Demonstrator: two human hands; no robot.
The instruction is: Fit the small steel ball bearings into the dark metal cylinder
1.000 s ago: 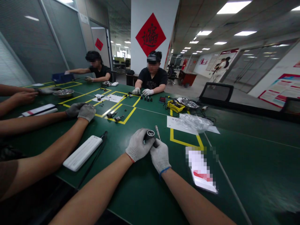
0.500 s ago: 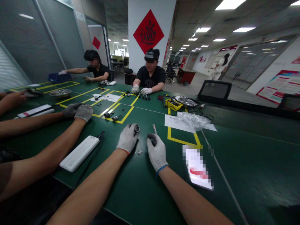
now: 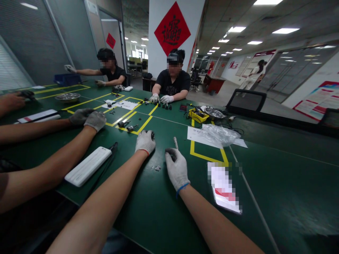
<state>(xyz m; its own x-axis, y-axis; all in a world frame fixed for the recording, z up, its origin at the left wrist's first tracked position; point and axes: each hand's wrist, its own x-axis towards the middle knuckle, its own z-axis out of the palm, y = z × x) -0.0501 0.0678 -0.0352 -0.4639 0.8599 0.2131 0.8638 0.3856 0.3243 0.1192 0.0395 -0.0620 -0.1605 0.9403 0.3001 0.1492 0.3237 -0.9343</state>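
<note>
My left hand (image 3: 145, 142), in a white knit glove with an orange cuff, is closed on a small dark cylindrical metal part (image 3: 153, 135). It rests low over the green table, and the fingers hide most of the part. My right hand (image 3: 177, 167), in a glove with a blue cuff, is curled with thumb and fingers close together. A slender shiny metal rod (image 3: 175, 142) stands out just past its fingers; whether they grip it is hidden. Between and below my hands lie several small metal rings (image 3: 158, 168) and thin pins (image 3: 153, 168).
Two metal cylinders with shafts (image 3: 131, 128) lie inside yellow tape. A white power bank (image 3: 88, 166) is at left, a phone (image 3: 225, 188) at right. Plastic bags (image 3: 221, 135) cover paper beyond. A neighbour's gloved hands (image 3: 94, 120) are at left; other people sit opposite.
My left hand has moved away from me and slightly left with the metal part, turning so its round end no longer faces me. My right hand stays nearly still. The view has shifted slightly.
</note>
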